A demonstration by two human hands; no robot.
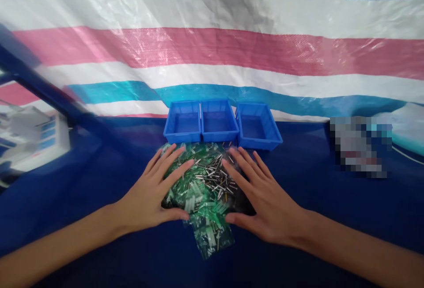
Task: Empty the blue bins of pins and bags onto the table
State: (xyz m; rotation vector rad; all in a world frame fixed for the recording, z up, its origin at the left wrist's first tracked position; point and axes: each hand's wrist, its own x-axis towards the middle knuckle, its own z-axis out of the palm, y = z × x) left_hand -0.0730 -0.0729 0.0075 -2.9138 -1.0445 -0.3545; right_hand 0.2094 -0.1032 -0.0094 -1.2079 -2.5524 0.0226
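On the dark blue table lies a pile of loose metal screws (217, 175) together with small clear and greenish plastic bags (194, 191). White plastic pieces, perhaps wall plugs, show inside some bags. One small bag (214, 237) sticks out from the near side of the pile. My left hand (154, 195) rests over the pile's left edge, fingers spread. Opposite it, my right hand (261, 195) covers the right edge with its fingers also apart. Neither hand grips anything. What lies under the palms is hidden.
Three blue plastic bins (183, 138) stand side by side behind the pile. A white device (49, 140), blurred, is at the left. At the right is a pixelated object (357, 149). A striped plastic sheet (212, 45) hangs behind the table (308, 168).
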